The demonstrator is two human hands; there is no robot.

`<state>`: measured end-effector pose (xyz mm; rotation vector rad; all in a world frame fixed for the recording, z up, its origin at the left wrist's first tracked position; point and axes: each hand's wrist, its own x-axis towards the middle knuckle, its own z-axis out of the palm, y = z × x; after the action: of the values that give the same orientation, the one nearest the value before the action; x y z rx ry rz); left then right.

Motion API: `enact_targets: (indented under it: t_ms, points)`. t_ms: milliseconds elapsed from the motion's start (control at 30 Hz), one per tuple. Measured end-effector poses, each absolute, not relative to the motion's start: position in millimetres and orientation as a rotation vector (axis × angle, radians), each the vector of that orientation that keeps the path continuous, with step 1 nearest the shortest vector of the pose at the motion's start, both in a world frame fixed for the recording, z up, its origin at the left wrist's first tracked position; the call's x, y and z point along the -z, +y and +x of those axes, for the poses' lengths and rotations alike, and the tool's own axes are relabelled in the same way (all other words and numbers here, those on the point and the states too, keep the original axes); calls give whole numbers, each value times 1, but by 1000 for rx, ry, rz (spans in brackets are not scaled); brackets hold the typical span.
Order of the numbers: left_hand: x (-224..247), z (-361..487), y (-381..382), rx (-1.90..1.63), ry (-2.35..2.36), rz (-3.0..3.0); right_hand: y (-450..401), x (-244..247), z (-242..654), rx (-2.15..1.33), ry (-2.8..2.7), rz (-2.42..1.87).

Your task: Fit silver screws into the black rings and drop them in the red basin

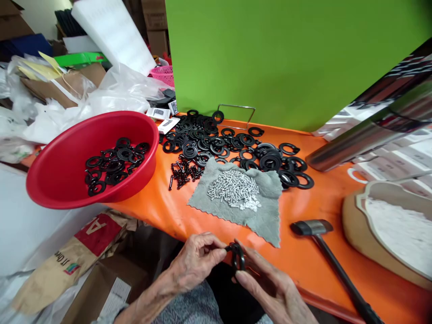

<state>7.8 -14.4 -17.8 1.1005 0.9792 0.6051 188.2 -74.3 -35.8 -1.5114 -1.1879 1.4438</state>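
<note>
Over the front table edge, my right hand (273,281) holds a black ring (241,261) on edge between thumb and fingers. My left hand (195,261) is closed, thumb and forefinger pinching a small black piece (228,248) at the ring's near-left side. Whether that piece is joined to the ring I cannot tell. Just beyond the hands lies a grey cloth (216,211) bearing a heap of small silver pins (232,186) and several little white pieces (251,203). Small black link-like parts (184,171) are piled left of the cloth, and many black rings (216,144) spread behind it.
A red basin (60,166) with black ring parts stands at the left. To the right lie a mallet (312,227) and a tan tub (357,220) of white material. A metal tube (364,130) slants behind them. A green panel (286,58) closes off the back.
</note>
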Motion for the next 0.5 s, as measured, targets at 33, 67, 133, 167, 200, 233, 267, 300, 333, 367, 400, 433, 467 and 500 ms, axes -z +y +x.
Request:
enact_targets:
  t_ms: [33, 67, 133, 167, 200, 233, 267, 300, 333, 367, 400, 433, 467, 500]
  points:
    - [18, 7, -15, -586, 986, 1133, -74, 30, 188, -1464, -1209, -1524]
    - [19, 6, -15, -578, 997, 1163, -73, 25, 187, -1467, -1212, -1541]
    - [20, 6, -17, -581, 1027, 1226, -75, 23, 180, -1453, -1175, -1579]
    - [21, 6, -18, -584, 1044, 1260, -77, 25, 176, -1435, -1149, -1589]
    - [22, 6, -19, -582, 1060, 1294, -79, 29, 172, -1411, -1125, -1592]
    - [22, 6, -20, -576, 1072, 1322, -80, 33, 170, -1389, -1113, -1587]
    - [23, 6, -21, -570, 1075, 1342, -82, 37, 169, -1377, -1116, -1580]
    - [23, 5, -22, -561, 1070, 1355, -83, 39, 169, -1377, -1135, -1572]
    - [23, 4, -23, -549, 1058, 1366, -83, 39, 171, -1392, -1164, -1569]
    - [23, 3, -25, -535, 1042, 1376, -83, 38, 175, -1430, -1200, -1573]
    - [22, 2, -26, -520, 1026, 1385, -82, 34, 178, -1471, -1232, -1578]
    - [21, 1, -26, -509, 1017, 1394, -82, 30, 181, -1502, -1251, -1586]
    - [20, 0, -27, -499, 1016, 1402, -81, 26, 184, -1514, -1254, -1597]
    - [18, -1, -28, -493, 1023, 1413, -82, 23, 185, -1502, -1242, -1610]
